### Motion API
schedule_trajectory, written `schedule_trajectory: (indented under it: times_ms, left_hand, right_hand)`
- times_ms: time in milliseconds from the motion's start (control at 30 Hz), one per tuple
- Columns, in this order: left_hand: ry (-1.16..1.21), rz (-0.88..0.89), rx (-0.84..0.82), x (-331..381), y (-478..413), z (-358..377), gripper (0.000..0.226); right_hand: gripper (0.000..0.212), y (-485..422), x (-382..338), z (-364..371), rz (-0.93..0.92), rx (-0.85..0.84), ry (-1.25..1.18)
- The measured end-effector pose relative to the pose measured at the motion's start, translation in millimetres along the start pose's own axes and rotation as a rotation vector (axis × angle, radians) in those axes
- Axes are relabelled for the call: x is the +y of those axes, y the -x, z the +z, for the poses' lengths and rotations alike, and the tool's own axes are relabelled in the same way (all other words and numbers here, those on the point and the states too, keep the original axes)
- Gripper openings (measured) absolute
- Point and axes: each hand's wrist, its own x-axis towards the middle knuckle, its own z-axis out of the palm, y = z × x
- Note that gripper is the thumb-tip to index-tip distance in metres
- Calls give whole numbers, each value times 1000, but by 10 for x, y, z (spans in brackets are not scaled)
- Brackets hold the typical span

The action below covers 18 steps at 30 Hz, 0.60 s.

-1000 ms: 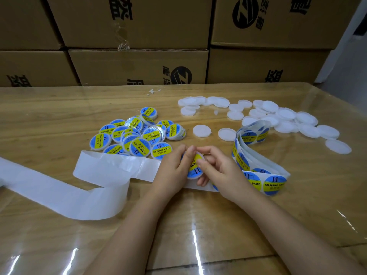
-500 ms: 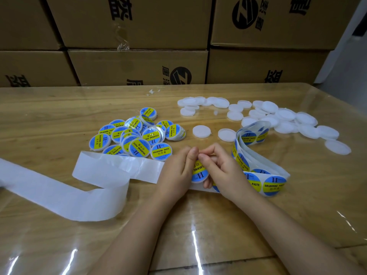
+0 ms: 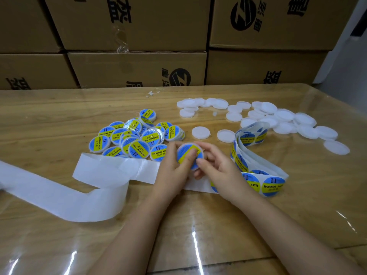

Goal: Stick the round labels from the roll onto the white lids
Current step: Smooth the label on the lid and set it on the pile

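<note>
Both hands are on one labelled lid (image 3: 184,152) just above the bench (image 3: 297,205). Left hand (image 3: 172,172) and right hand (image 3: 220,170) fingers are curled round it, thumbs pressing on top. Label roll (image 3: 247,138) is just right of them, labelled pile (image 3: 137,139) to the left.

Just right of the right hand (image 3: 220,169) fingers, the end label (image 3: 273,186) on the label strip (image 3: 256,165) reads "II" over "SOLDERING PASTE". Left of the left hand (image 3: 172,171) fingers, the labelled lids (image 3: 139,151) say the same. Between the fingertips, the held lid (image 3: 182,154) has unreadable print. Far beyond the fingers, the cardboard boxes (image 3: 123,68) carry black Chinese characters and a round logo (image 3: 179,77).
</note>
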Motion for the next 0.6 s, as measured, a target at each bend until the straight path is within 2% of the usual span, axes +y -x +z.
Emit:
schedule_trajectory:
  times_ms: [67,133,267,600]
  left_hand:
    - [91,13,-32,4,24,31,26]
    - [100,33,-44,2,30,50,34]
    - [88,57,-46,22,40,56,31]
    - [158,6,-33,54,4,4,23]
  right_hand:
    - [33,-22,-17,-26,-17,84,-56]
    - [31,-26,-8,-26,-24,144,-69]
    - [24,-24,18,-10,-24,210,-41]
    - [24,-51,9,-78,1,109,-98]
